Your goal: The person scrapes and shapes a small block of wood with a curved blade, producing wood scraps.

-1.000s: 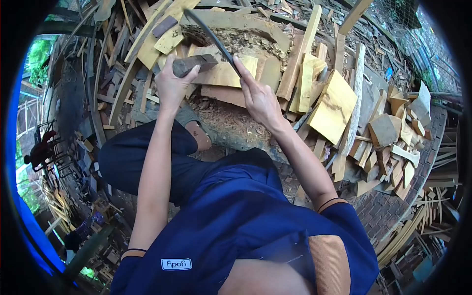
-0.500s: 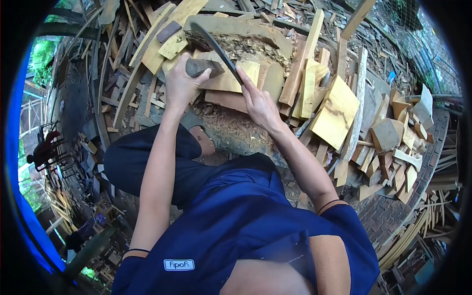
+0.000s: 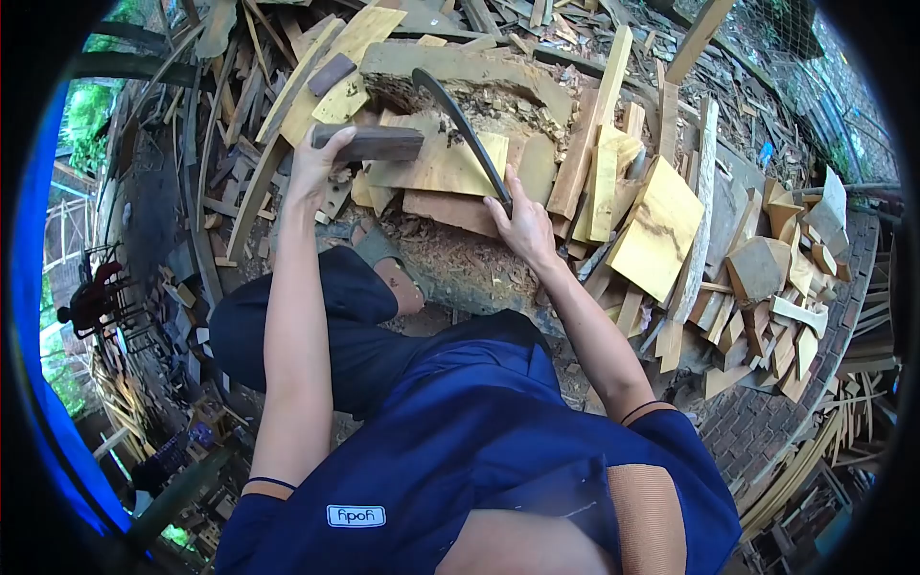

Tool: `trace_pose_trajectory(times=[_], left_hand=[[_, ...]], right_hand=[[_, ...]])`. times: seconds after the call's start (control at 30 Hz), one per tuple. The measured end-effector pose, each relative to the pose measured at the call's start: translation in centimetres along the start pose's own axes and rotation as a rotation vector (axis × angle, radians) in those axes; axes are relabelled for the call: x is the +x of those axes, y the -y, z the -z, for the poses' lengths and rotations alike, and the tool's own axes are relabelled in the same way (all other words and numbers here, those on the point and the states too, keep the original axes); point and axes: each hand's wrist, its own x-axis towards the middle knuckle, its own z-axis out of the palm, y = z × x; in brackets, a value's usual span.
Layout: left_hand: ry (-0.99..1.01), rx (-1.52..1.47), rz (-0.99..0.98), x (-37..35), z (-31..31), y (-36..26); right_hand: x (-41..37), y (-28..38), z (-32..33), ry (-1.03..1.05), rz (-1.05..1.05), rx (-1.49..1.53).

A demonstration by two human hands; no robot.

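Note:
My left hand is closed around one end of a dark wooden block, which lies nearly level above a yellow board. With my right hand I grip a machete with a long dark blade. Its blade slants up and to the left, and the tip curves over at the far end. The handle is mostly covered by my fingers. A gap separates the blade from the dark block. Below the yellow board rests a reddish-brown plank.
Behind the board lies a rough hollowed timber with wood chips inside. A yellow plank and several offcuts are heaped on the right. A smaller purplish block sits at upper left. My sandalled foot is just below the work area.
My left hand has moved left and turned the dark block so its long side shows. The machete has shifted right and slightly down with my right hand.

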Motion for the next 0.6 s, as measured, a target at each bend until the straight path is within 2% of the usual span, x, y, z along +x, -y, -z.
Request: trace_pose_trajectory(times=[0.13, 0.17, 0.23, 0.33, 0.4, 0.53, 0.6], left_hand=[[0.161, -0.304, 0.318, 0.8, 0.9, 4.1], [0.259, -0.362, 0.328, 0.7, 0.4, 5.6], [0.259, -0.349, 0.259, 0.6, -1.6, 7.3], [0.196, -0.355, 0.266, -1.0, -1.8, 8.9], [0.179, -0.346, 0.263, -3.6, -2.3, 7.5], [0.092, -0.415, 0.291, -5.8, -3.1, 8.3], [0.049, -0.257, -0.023, -5.5, -3.4, 7.2]], right_hand=[[0.0, 0.9, 0.8, 0.036, -0.039, 0.029], [0.0, 0.9, 0.9, 0.059, -0.055, 0.032], [0.2, 0.8, 1.1, 0.051, -0.061, 0.001], [-0.5, 0.6, 1.5, 0.051, -0.051, -0.03], [-0.6, 0.3, 1.7, 0.033, -0.043, 0.012], [-1.0, 0.4, 2.4, 0.092, -0.077, -0.005], [-1.0, -0.2, 2.0, 0.069, -0.027, -0.02]])
